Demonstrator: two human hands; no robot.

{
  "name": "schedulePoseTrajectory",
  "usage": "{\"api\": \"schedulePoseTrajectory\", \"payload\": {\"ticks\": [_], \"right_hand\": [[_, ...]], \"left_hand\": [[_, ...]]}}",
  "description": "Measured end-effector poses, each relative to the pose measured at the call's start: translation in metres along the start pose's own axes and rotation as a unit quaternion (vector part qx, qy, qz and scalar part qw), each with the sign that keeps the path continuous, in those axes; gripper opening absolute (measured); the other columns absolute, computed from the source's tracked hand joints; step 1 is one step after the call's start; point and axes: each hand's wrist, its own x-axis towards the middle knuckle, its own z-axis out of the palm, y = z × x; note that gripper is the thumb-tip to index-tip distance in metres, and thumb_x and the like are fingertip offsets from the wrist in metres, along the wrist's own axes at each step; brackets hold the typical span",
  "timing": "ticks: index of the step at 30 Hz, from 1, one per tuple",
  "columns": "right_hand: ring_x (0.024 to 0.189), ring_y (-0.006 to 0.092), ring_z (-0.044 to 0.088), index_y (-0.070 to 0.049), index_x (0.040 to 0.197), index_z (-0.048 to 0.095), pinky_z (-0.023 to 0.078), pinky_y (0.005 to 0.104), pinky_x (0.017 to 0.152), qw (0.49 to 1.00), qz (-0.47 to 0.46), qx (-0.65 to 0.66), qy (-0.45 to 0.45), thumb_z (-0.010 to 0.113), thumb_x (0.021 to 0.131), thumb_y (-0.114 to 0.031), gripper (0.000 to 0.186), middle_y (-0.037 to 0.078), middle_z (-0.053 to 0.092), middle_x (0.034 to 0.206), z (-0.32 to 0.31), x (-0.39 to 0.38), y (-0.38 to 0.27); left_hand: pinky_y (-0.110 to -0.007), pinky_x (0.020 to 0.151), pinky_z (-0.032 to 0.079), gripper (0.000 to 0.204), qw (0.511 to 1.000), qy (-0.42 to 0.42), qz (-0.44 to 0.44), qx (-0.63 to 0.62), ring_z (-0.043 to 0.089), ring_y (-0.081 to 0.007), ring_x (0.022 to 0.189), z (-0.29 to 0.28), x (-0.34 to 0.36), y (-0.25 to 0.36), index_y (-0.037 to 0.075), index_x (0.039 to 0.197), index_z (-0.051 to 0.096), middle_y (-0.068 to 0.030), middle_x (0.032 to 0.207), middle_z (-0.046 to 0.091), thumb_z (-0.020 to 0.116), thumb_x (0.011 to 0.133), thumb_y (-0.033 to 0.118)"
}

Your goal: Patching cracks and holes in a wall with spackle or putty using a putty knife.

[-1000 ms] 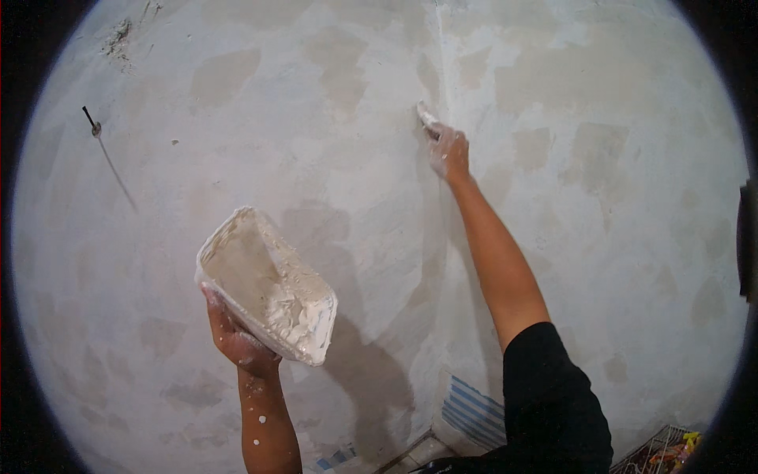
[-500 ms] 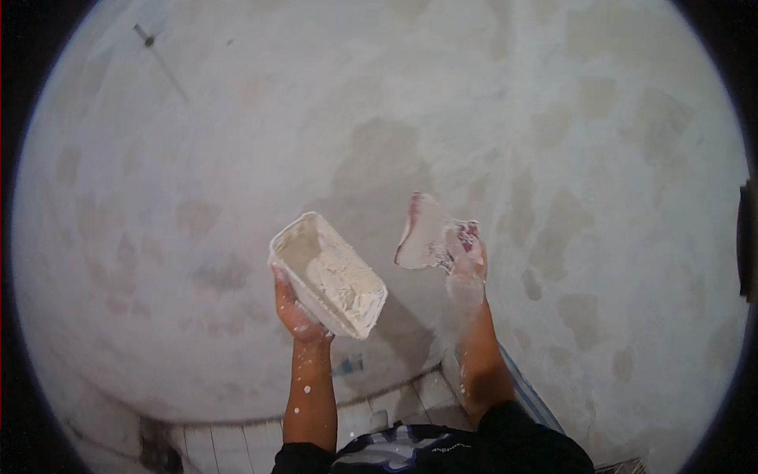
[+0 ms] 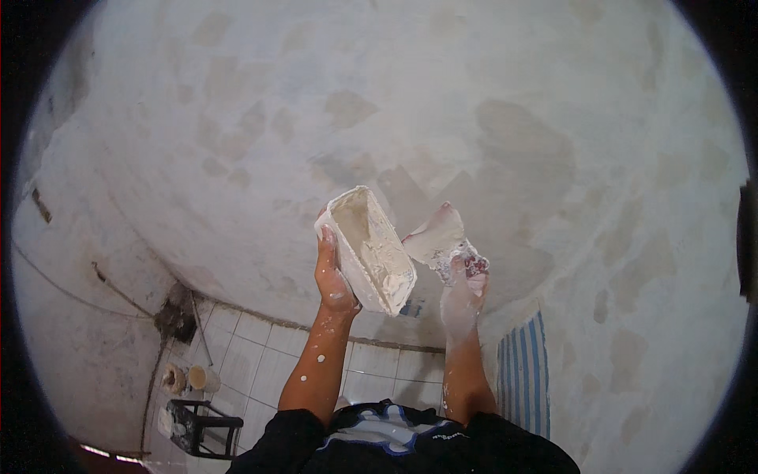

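My left hand (image 3: 336, 280) grips a white rectangular tub (image 3: 347, 251) from its left side, fingers round the wall. The tub is tilted, and pale wall putty (image 3: 385, 265) coats its inside and lies thick at the near end. In my right hand (image 3: 464, 296) is a putty spreader (image 3: 439, 232), a thin reddish blade smeared with putty. Its left corner comes right up to the tub's right rim; whether they touch I cannot tell. Putty covers the fingers of my right hand, and white spots dot my left forearm.
A pale wall (image 3: 260, 166) with darker damp-looking patches curves round in front. White floor tiles (image 3: 260, 351) lie below. At lower left stand a dark stool (image 3: 207, 426) and small containers (image 3: 204, 379). A blue-striped sheet (image 3: 523, 363) is at the right.
My view has swung, bringing the stool and more floor into sight. The spreader and the tub have come closer together, and the tub is turned more upright in the picture.
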Motion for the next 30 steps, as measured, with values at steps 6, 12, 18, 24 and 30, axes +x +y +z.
{"api": "schedulePoseTrajectory", "payload": {"ticks": [6, 12, 18, 24, 30], "right_hand": [[0.079, 0.0125, 0.061, 0.002, 0.096, 0.064, 0.049, 0.0289, 0.069, 0.986, 0.118, -0.058, -0.099, 0.064, 0.088, -0.014, 0.018, 0.006, 0.067, 0.088, 0.007, -0.01, 0.009], [0.067, 0.0125, 0.06, 0.0, 0.093, 0.068, 0.047, 0.0306, 0.062, 0.942, -0.096, -0.224, -0.231, 0.063, 0.089, -0.021, 0.022, 0.003, 0.065, 0.078, -0.013, 0.011, 0.057], [0.074, 0.0109, 0.063, 0.003, 0.098, 0.065, 0.05, 0.0258, 0.066, 0.974, 0.194, 0.102, -0.062, 0.058, 0.092, -0.015, 0.021, 0.004, 0.066, 0.084, -0.022, 0.045, 0.045], [0.072, 0.0075, 0.06, 0.004, 0.094, 0.064, 0.049, 0.0238, 0.061, 0.953, 0.199, 0.217, -0.066, 0.059, 0.092, -0.016, 0.021, 0.004, 0.065, 0.081, -0.001, 0.058, 0.031], [0.055, 0.021, 0.061, 0.001, 0.09, 0.066, 0.047, 0.0325, 0.056, 0.938, -0.051, -0.156, -0.306, 0.065, 0.085, -0.017, 0.019, 0.01, 0.066, 0.068, 0.026, 0.066, 0.006]], "left_hand": [[-0.041, 0.096, 0.045, 0.06, 0.999, -0.004, 0.049, 0.023, 0.053, -0.0286, 0.113, -0.006, 0.002, -0.011, 0.0, 0.135, 0.038, -0.0169, 0.126, 0.05, 0.034, 0.099, 0.047], [-0.041, 0.1, 0.042, 0.054, 0.999, -0.035, 0.008, 0.009, 0.051, -0.0286, 0.116, -0.013, -0.005, -0.013, 0.004, 0.137, 0.036, -0.0138, 0.127, 0.05, 0.035, 0.099, 0.043], [-0.046, 0.097, 0.045, 0.061, 0.993, 0.081, 0.084, 0.004, 0.053, -0.0327, 0.115, -0.043, 0.004, -0.032, 0.001, 0.134, 0.04, -0.0185, 0.13, 0.049, 0.037, 0.097, 0.05], [-0.048, 0.099, 0.044, 0.059, 0.992, 0.079, 0.094, -0.016, 0.051, -0.0346, 0.118, -0.053, 0.008, -0.034, 0.001, 0.135, 0.041, -0.0192, 0.133, 0.048, 0.037, 0.098, 0.047], [-0.046, 0.104, 0.039, 0.06, 0.994, 0.052, 0.098, 0.004, 0.048, -0.0326, 0.122, -0.043, 0.011, -0.031, 0.0, 0.138, 0.037, -0.0178, 0.137, 0.045, 0.037, 0.098, 0.044]]}}
